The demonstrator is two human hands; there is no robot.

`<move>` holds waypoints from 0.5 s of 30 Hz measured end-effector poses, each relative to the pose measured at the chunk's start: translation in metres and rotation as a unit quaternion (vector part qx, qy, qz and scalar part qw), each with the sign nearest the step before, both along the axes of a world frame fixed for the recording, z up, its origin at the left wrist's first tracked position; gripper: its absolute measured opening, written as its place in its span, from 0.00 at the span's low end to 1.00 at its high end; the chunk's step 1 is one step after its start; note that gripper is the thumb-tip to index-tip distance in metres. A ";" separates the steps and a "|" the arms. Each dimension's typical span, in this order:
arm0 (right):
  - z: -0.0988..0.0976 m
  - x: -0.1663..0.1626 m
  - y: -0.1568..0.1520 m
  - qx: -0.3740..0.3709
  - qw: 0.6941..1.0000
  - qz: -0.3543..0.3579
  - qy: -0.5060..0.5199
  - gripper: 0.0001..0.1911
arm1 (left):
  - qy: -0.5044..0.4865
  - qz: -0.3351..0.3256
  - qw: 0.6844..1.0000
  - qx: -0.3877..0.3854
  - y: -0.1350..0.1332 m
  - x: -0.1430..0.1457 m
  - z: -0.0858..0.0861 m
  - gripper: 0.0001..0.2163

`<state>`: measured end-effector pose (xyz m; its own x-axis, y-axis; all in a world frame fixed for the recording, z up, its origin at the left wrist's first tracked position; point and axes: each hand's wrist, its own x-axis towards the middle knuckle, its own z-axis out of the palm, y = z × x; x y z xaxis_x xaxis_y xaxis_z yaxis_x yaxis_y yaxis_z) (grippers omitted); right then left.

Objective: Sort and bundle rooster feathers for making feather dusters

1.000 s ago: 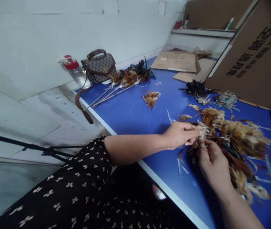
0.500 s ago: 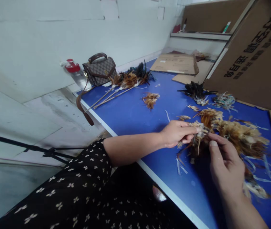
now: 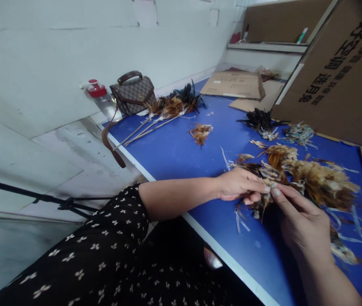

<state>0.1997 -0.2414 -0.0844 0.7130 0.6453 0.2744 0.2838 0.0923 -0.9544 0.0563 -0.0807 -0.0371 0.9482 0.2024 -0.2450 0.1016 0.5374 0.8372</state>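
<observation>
Over the blue table, my left hand (image 3: 241,187) is closed, thumb and forefinger pinching a small bunch of feathers (image 3: 266,198) by its pale end. My right hand (image 3: 305,216) meets it there, its thumb and fingertips closed on the same pale end. Dark and brown feathers hang below the fingers, partly hidden. Right behind the hands lies a heap of tan and brown feathers (image 3: 324,178), with loose pieces near my left hand. White plastic strips (image 3: 357,229) lie to the right of my right hand.
Feather dusters with thin sticks (image 3: 152,130) lie at the back left by a handbag (image 3: 134,95) and a red-capped bottle (image 3: 101,100). A small brown feather bunch (image 3: 201,134), black feathers (image 3: 260,123) and a tangled bundle (image 3: 299,134) lie farther back. A cardboard panel (image 3: 343,80) stands right.
My right hand has moved left and slightly up, so its fingertips now meet my left fingers at the feathers. The left hand has shifted slightly, lower at the fingertips.
</observation>
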 end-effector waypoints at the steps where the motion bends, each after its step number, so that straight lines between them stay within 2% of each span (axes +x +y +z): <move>1: -0.001 0.001 0.001 0.004 0.999 0.002 0.034 0.25 | 0.000 -0.011 1.000 -0.008 0.001 0.000 0.001 0.18; 6: -0.004 0.007 0.005 0.000 0.995 0.010 0.099 0.28 | 0.002 -0.044 0.999 -0.021 0.005 0.000 0.004 0.15; 13: -0.005 0.010 0.001 -0.035 0.999 0.022 0.017 0.26 | 0.022 -0.036 0.999 0.017 0.006 -0.001 -0.002 0.20; 15: -0.004 0.009 0.001 -0.041 0.999 0.019 0.003 0.27 | 0.024 -0.047 0.998 0.024 0.008 -0.001 -0.004 0.19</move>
<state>0.2083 -0.2409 -0.0887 0.6887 0.6921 0.2161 0.2763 0.0251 -0.9608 0.0548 -0.0732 -0.0407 0.9511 0.1264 -0.2819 0.1890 0.4839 0.8545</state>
